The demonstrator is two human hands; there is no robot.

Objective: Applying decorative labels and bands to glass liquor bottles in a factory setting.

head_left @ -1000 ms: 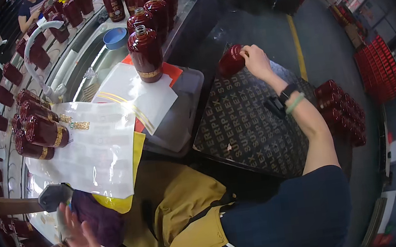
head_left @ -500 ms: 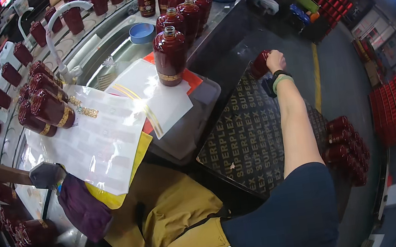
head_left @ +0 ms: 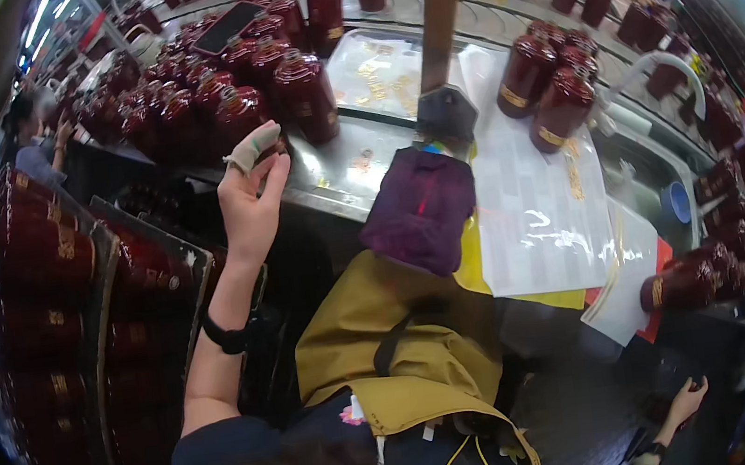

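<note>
My left hand (head_left: pixel 252 190) is raised at the near edge of the steel worktop, fingers stretched and light covers on some fingertips. Just beyond those fingertips stands a glossy dark red bottle (head_left: pixel 239 114), at the front of a crowded group; whether they touch it I cannot tell. Far to the lower right is my right hand (head_left: pixel 688 400), small in view, its fingers loosely apart with no bottle visible in them. Two gold-banded dark red bottles (head_left: pixel 561 110) stand on the white sheet (head_left: pixel 543 238), beside gold label strips (head_left: pixel 573 170).
A phone (head_left: pixel 228 28) lies on top of the bottles. Stacked trays of bottles (head_left: pixel 46 322) rise on the left. A wooden post (head_left: pixel 442 21) and a purple cloth (head_left: pixel 421 207) stand ahead. A sink tap (head_left: pixel 665 62) is at right. Co-workers are beyond.
The view has swung left. My left hand has come up from the lower edge to the bottle group. My right hand, earlier around a red bottle over the patterned board, now shows no bottle.
</note>
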